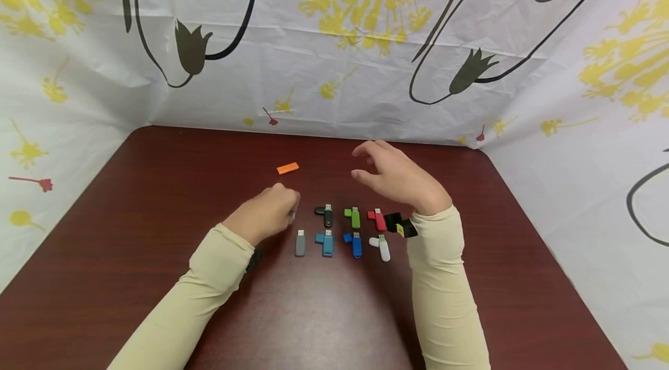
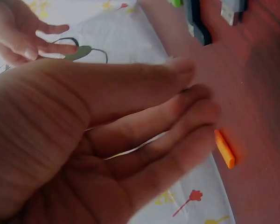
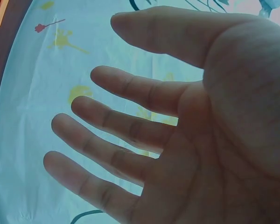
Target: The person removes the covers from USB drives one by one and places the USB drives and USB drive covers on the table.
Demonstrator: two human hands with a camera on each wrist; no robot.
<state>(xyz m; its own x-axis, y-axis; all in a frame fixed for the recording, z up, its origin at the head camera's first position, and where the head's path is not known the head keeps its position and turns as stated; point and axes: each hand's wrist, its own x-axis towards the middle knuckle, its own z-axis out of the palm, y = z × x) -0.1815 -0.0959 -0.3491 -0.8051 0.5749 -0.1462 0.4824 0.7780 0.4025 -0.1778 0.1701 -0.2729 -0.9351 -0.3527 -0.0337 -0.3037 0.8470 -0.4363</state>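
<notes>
My left hand [image 1: 266,213] is low over the table, left of the rows of USB sticks, with its fingers bent. A small grey piece [image 1: 292,215] shows at its fingertips, pinched between thumb and index finger; the fingers hide most of it. Nearest to it are a grey USB stick [image 1: 300,244] and a black USB stick [image 1: 328,216] with its cap off. My right hand [image 1: 399,175] hovers beyond the rows, thumb apart from the loosely spread fingers and nothing in the palm. An orange stick [image 1: 287,168] lies beyond my left hand.
Two rows hold more USB sticks: green [image 1: 356,218], red [image 1: 380,221], light blue [image 1: 327,244], blue [image 1: 357,245] and white [image 1: 384,248], with caps beside them. A patterned white sheet [image 1: 292,10] hangs behind the dark red table [image 1: 157,184].
</notes>
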